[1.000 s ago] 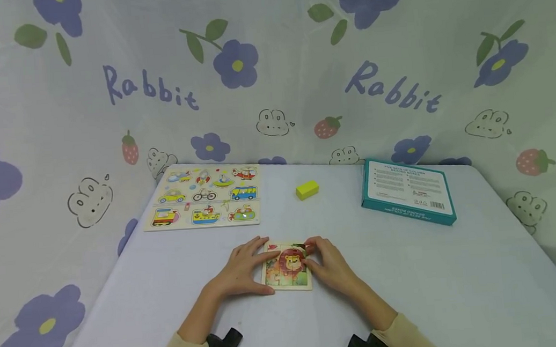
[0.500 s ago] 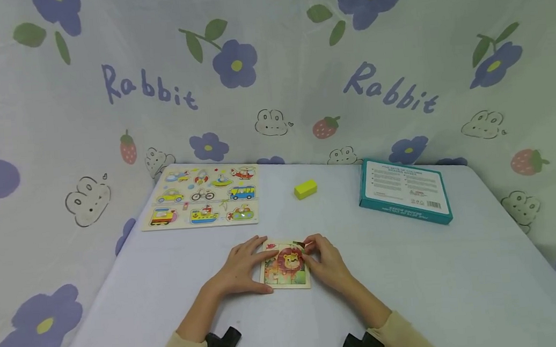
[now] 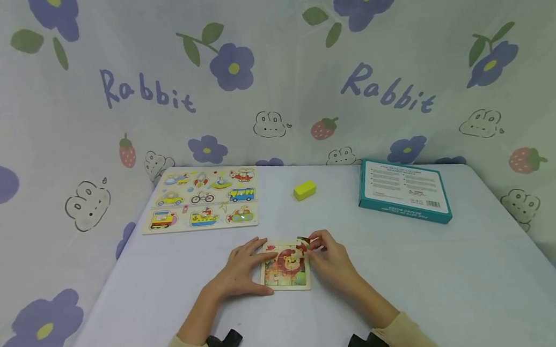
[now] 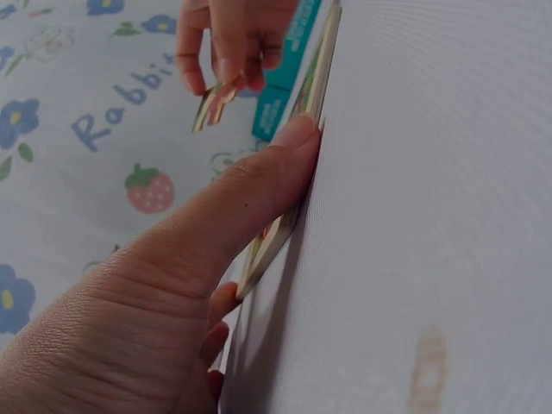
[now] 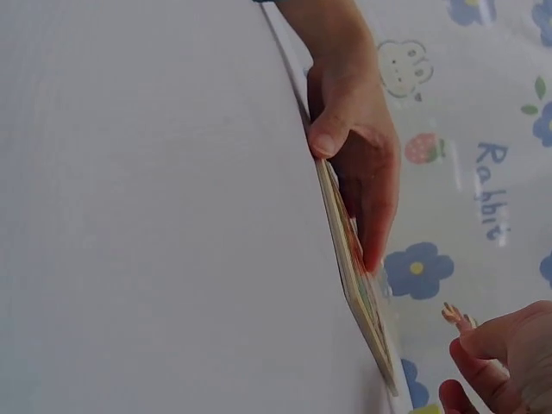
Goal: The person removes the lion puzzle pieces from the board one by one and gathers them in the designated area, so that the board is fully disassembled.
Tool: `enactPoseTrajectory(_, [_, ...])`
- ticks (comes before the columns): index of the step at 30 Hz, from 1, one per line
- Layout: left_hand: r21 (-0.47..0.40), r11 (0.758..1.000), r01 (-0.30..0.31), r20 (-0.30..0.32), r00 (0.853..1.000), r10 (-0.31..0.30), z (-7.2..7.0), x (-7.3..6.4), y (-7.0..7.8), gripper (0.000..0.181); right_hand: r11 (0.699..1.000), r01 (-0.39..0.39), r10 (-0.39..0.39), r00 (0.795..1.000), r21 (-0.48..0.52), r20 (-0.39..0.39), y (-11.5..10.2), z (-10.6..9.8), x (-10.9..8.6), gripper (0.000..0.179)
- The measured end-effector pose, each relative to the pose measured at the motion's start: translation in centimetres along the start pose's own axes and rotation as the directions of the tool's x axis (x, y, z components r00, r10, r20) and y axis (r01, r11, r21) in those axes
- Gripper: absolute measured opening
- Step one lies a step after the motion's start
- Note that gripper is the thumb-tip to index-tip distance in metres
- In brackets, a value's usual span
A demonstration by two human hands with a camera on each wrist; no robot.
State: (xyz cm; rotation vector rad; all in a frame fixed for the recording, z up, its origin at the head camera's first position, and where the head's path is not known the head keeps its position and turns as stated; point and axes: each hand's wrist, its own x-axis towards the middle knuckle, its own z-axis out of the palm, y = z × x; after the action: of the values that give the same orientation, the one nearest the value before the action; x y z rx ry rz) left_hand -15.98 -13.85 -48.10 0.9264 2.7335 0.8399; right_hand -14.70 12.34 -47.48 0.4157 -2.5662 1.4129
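A small square lion jigsaw puzzle (image 3: 286, 274) in a pale wooden frame lies on the white table in front of the person. My left hand (image 3: 240, 270) holds it from the left, thumb at the near edge and fingers spread along the left and far sides, one reaching over the picture. My right hand (image 3: 334, 261) pinches a puzzle piece (image 3: 304, 242) between thumb and fingers at the far right corner. Held up above the frame, the puzzle piece (image 4: 216, 105) shows tilted in the left wrist view. The right wrist view shows the frame (image 5: 354, 276) edge-on.
A wooden vehicle peg puzzle (image 3: 198, 204) lies at the back left. Behind the lion puzzle is a yellow block (image 3: 305, 190). A teal box (image 3: 404, 190) with a white printed panel sits back right, near the patterned cloth backdrop (image 3: 270, 66).
My right hand has lifted the puzzle piece at the far right corner and drawn slightly back and right, so more of the piece shows. The left hand stays on the frame.
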Motion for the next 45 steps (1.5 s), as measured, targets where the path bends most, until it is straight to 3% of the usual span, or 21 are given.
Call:
enactPoseTrajectory(10, [-0.038,0.998,0.059,-0.027,0.998,-0.060,0.7,-0.6,-0.1,0.081,0.998,-0.058,0.058,0.998,-0.003,-0.029,0.9,-3.2,-1.3,0.034])
enactPoseTrajectory(17, [-0.069,0.996,0.049,-0.055,0.997,-0.053,0.8,-0.7,0.0,0.079,0.988,-0.150,0.149,0.989,-0.027,-0.026,2.6,-6.2,-2.2,0.032])
enactPoseTrajectory(23, [-0.077,0.995,0.071,-0.027,0.997,-0.073,0.6,-0.8,0.1,0.078,0.980,-0.185,0.183,0.983,-0.071,-0.031,4.3,-8.3,-2.8,0.030])
enactPoseTrajectory(27, [-0.068,0.995,0.075,-0.012,0.997,-0.076,0.6,-0.9,0.0,0.075,0.977,-0.199,0.198,0.980,-0.073,-0.028,5.3,-9.1,-2.9,0.030])
enactPoseTrajectory(34, [-0.080,0.996,0.036,-0.037,0.999,-0.039,0.4,-0.6,-0.1,0.068,0.973,-0.207,0.202,0.978,-0.105,-0.057,6.4,-10.5,-3.0,0.029])
enactPoseTrajectory(45, [-0.051,0.998,0.035,-0.029,0.999,-0.037,0.1,-0.3,0.0,0.073,0.966,-0.194,0.187,0.981,-0.171,-0.055,7.5,-10.9,-2.9,0.027])
